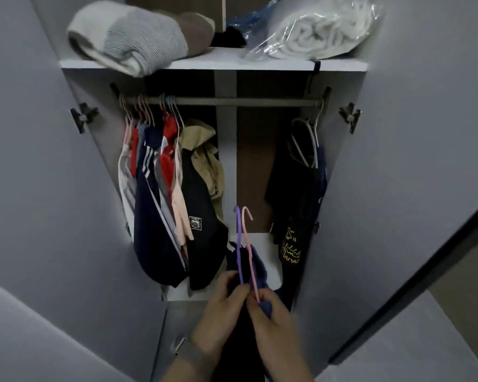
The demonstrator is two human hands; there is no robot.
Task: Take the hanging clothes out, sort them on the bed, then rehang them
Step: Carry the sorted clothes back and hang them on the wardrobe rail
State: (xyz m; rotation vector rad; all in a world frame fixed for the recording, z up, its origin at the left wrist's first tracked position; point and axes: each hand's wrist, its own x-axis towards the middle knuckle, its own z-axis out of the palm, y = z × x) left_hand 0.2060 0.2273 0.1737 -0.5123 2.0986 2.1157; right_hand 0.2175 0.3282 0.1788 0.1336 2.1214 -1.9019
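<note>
I stand before an open wardrobe. My left hand (222, 312) grips a purple hanger (239, 244) carrying a dark garment (238, 340) that hangs below my hands. My right hand (273, 318) pinches a pink hanger (248, 244) with a navy garment (255, 267) on it. Both hooks point up, well below the rail (246, 101). Several clothes (160, 188) hang bunched at the rail's left end, among them a navy striped jacket and a black top with a patch. A black garment with a yellow print (290, 205) hangs at the right end.
The top shelf (213, 63) holds a folded grey blanket (127, 37) and a bagged white towel (315, 28). Both wardrobe doors (39, 161) stand open at my sides. White empty hangers (307, 139) hang at the rail's right end. The middle of the rail is bare.
</note>
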